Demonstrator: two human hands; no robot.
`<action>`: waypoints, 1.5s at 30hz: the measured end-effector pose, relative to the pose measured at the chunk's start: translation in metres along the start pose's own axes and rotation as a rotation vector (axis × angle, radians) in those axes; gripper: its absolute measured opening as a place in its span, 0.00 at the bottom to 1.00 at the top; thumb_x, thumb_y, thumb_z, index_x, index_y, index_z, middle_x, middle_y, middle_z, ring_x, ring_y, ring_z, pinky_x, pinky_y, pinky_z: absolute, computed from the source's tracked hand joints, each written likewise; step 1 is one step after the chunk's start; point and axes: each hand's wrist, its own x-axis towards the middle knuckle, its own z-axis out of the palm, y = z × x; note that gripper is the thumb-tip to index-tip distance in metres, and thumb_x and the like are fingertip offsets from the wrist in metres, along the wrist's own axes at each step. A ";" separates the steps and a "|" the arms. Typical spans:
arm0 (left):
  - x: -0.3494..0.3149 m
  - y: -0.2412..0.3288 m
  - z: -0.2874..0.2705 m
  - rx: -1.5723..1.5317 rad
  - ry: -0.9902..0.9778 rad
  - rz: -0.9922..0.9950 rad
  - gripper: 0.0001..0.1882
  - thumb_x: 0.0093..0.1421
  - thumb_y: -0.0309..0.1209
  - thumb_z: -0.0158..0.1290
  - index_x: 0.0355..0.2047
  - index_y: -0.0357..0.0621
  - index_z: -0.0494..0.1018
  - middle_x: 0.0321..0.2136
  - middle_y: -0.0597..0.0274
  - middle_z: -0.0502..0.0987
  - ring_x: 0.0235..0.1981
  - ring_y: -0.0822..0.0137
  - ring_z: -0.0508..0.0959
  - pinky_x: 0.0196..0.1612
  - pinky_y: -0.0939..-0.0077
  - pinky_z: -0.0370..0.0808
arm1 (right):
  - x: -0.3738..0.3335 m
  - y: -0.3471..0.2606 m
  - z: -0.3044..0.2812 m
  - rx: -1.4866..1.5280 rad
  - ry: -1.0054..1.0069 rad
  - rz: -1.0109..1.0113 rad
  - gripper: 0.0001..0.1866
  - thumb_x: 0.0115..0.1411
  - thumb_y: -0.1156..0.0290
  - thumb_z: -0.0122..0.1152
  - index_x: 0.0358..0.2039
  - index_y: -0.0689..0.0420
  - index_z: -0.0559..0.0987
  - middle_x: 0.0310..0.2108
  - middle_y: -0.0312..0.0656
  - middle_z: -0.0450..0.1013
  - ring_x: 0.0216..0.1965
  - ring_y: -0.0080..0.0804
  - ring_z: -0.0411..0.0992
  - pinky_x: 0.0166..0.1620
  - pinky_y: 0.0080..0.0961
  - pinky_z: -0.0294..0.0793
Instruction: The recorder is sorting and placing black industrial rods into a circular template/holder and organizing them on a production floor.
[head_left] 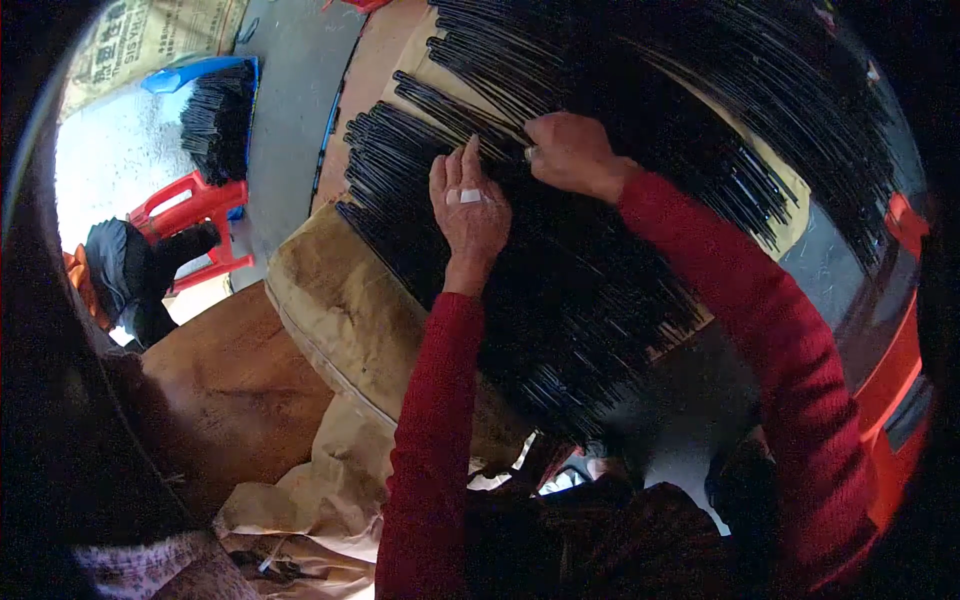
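The left hand (468, 205) (bandaged finger, lying flat and released) is pressing the spread of thin black sticks (560, 300) on the brown paper-covered surface (345, 310) while the right hand (570, 152) is pinching several, possibly scattering neighbours.

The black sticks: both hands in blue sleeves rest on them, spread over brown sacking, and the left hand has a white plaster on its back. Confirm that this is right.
Not quite: the sleeves are red, not blue, as the head view shows. The rest stands: the left hand, with a white plaster on its back, and the right hand both rest on the black sticks, spread over brown sacking.
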 end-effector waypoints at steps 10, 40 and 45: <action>0.002 -0.002 0.004 -0.015 0.038 -0.002 0.20 0.47 0.22 0.54 0.44 0.38 0.74 0.41 0.53 0.75 0.47 0.51 0.72 0.55 0.59 0.67 | -0.015 -0.008 0.008 -0.354 0.104 -0.029 0.09 0.49 0.72 0.59 0.32 0.61 0.76 0.33 0.48 0.75 0.31 0.45 0.77 0.33 0.38 0.77; -0.017 -0.039 -0.016 -0.644 0.074 -0.217 0.31 0.55 0.17 0.46 0.62 0.36 0.59 0.56 0.45 0.66 0.59 0.48 0.66 0.63 0.62 0.61 | -0.034 -0.057 0.029 -0.159 0.066 -0.138 0.16 0.54 0.60 0.65 0.31 0.61 0.78 0.35 0.49 0.73 0.38 0.47 0.75 0.40 0.42 0.76; -0.023 -0.045 -0.020 -0.355 0.054 -0.172 0.31 0.55 0.17 0.46 0.61 0.35 0.59 0.57 0.44 0.64 0.59 0.47 0.65 0.63 0.62 0.61 | -0.026 -0.052 0.021 -0.126 -0.025 -0.086 0.16 0.52 0.59 0.66 0.29 0.61 0.77 0.31 0.49 0.73 0.35 0.47 0.75 0.38 0.41 0.76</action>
